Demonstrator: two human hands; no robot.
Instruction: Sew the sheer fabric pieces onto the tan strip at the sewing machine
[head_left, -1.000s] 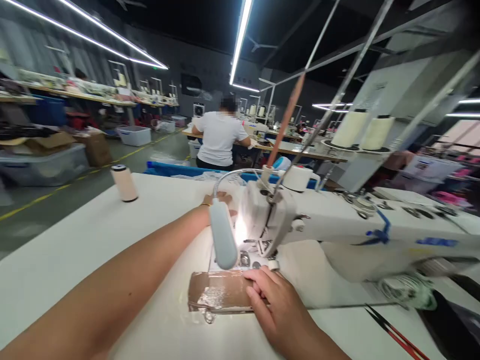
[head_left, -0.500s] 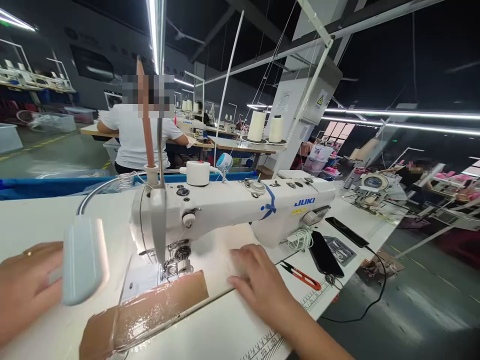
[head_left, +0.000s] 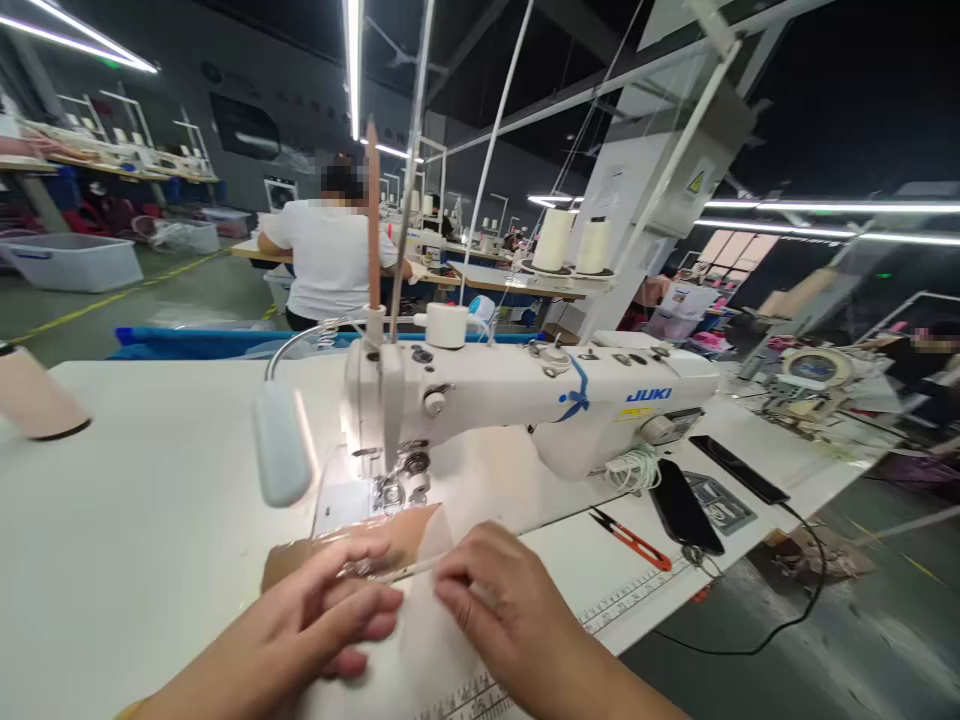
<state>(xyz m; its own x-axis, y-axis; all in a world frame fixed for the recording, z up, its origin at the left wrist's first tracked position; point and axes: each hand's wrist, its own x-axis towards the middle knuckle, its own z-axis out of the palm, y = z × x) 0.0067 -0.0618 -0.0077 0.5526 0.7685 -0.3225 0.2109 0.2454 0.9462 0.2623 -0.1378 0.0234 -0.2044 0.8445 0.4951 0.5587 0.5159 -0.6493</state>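
Note:
My right hand (head_left: 501, 598) is in front of the white sewing machine (head_left: 495, 410), thumb and fingers pinched on a thin, sheer pale piece of fabric (head_left: 433, 625). That fabric hangs over the table's front part and is partly see-through. To its left, my left hand (head_left: 330, 605) reaches in with fingers apart, over the near edge of a brown strip with a shiny clear covering (head_left: 409, 530). The strip lies just before the needle area and is partly hidden by the left hand. A lit lamp (head_left: 281, 445) hangs left of the machine head.
Orange thread snips (head_left: 634, 540), a black phone (head_left: 684, 508), a second dark phone (head_left: 739, 468) with a cable and a coil of pale cord (head_left: 634, 468) lie right. A thread cone (head_left: 37, 395) stands far left. A person in a white shirt (head_left: 330, 260) sits beyond.
My left hand has come from the far left to the brown strip. My right hand has drawn nearer with the sheer fabric now plain below it. The view has swung left.

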